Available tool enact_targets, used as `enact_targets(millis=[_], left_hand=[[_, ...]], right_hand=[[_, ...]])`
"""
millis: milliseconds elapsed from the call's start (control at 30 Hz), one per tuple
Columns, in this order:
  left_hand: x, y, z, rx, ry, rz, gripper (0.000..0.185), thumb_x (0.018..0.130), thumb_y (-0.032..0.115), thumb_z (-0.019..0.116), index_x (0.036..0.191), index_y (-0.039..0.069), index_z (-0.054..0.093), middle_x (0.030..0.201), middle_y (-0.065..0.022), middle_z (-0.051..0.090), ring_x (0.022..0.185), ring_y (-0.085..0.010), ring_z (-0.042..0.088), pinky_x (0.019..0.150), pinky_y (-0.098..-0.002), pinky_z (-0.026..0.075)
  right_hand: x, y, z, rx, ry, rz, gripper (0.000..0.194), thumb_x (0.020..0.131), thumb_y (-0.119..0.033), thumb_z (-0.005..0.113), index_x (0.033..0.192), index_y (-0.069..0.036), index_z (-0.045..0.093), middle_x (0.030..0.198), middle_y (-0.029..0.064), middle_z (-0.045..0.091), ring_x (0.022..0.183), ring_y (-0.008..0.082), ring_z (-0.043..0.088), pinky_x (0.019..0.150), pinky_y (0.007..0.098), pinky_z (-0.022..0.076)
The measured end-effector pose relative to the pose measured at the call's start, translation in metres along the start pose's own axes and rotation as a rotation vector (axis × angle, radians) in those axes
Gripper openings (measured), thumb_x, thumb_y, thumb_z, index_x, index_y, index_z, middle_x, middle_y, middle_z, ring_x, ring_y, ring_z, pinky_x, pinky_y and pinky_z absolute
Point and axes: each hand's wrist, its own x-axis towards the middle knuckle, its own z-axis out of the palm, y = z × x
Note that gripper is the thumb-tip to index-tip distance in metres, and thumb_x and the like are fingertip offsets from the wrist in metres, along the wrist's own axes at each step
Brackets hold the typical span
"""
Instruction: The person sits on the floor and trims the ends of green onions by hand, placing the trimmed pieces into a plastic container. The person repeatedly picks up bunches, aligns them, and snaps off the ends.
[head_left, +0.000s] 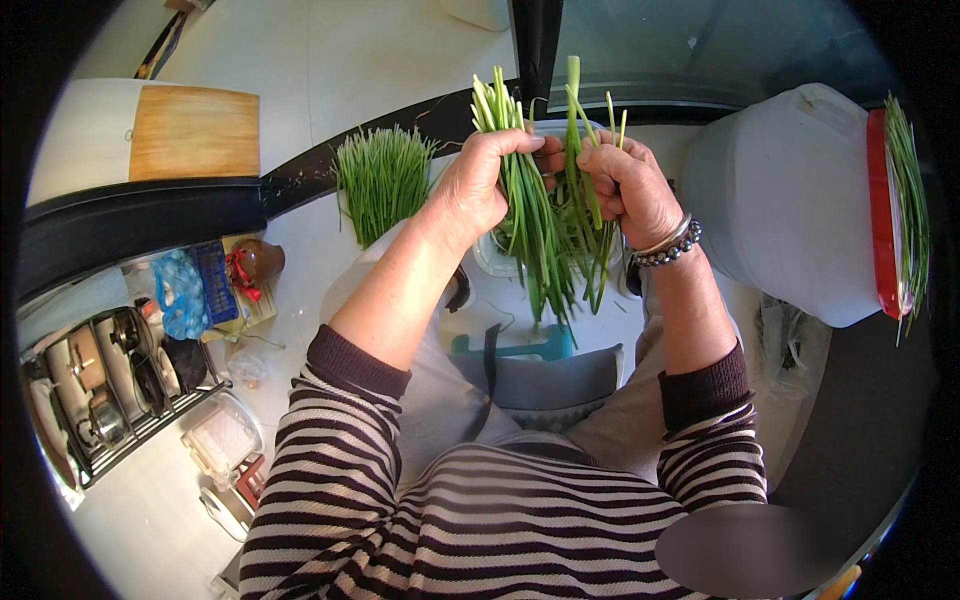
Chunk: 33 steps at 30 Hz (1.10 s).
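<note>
My left hand (484, 176) is closed around a bunch of garlic chives (529, 202), pale stem ends up and green leaves hanging down. Beside it, my right hand (630, 180) pinches a few loose chives (574, 142) between thumb and fingers. Below both hands sits a pale plastic container (491, 259) with green scraps in it, partly hidden by the leaves. A thick bundle of chives (384, 180) stands on the floor to the left of my left hand.
A large white plastic barrel (787, 195) with a red lid lies at the right, more chives by its lid. At the left are a wooden board (195, 133), a metal rack (157, 427) with pots and lids, a blue basket (215, 281) and a brown jar (262, 260).
</note>
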Motion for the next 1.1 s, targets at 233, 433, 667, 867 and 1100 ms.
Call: enact_targets(millis=[233,433,667,867,1100], left_hand=[[0.003,-0.007,0.0,0.157,-0.05,0.148,0.019,0.075,0.007,0.061,0.093,0.005,0.056,0.081,-0.0029,0.058,0.075,-0.0124,0.054,0.068,-0.0259,0.044],[0.0,-0.002,0.004,0.417,-0.023,0.175,0.017,0.068,0.006,0.063,0.084,0.004,0.059,0.074,-0.0016,0.058,0.068,-0.0105,0.05,0.061,-0.0232,0.038],[-0.003,-0.001,0.006,0.546,-0.035,0.17,0.012,0.065,0.01,0.061,0.076,0.006,0.057,0.066,0.0004,0.053,0.06,-0.0095,0.046,0.057,-0.0231,0.036],[-0.008,0.005,0.003,0.584,-0.036,0.12,0.012,0.064,0.011,0.063,0.073,0.007,0.056,0.065,0.0016,0.05,0.059,-0.0082,0.044,0.055,-0.0223,0.035],[-0.005,0.006,-0.011,0.517,0.061,0.161,0.017,0.064,0.014,0.063,0.078,0.007,0.056,0.069,0.0015,0.05,0.064,-0.0093,0.044,0.056,-0.023,0.035]], right_hand=[[0.003,0.007,0.004,-0.002,-0.04,-0.005,0.009,0.077,-0.015,0.055,0.072,-0.011,0.049,0.053,-0.007,0.035,0.04,0.0029,0.027,0.038,0.0187,0.0198],[0.008,0.009,-0.013,0.262,-0.259,0.051,0.019,0.081,-0.018,0.049,0.066,-0.012,0.04,0.053,-0.0051,0.033,0.039,0.005,0.025,0.038,0.0209,0.0224],[0.011,0.005,-0.024,0.454,-0.423,0.145,0.016,0.08,-0.019,0.047,0.069,-0.011,0.038,0.053,-0.0052,0.03,0.039,0.0054,0.024,0.039,0.0223,0.0219],[0.011,-0.005,-0.037,0.645,-0.478,0.089,0.014,0.081,-0.018,0.046,0.072,-0.008,0.042,0.053,-0.005,0.029,0.038,0.0055,0.023,0.039,0.0224,0.022],[0.009,-0.014,-0.05,0.542,-0.39,-0.066,0.021,0.081,-0.021,0.049,0.064,-0.012,0.039,0.052,-0.006,0.028,0.04,0.0052,0.025,0.04,0.0232,0.0226]])
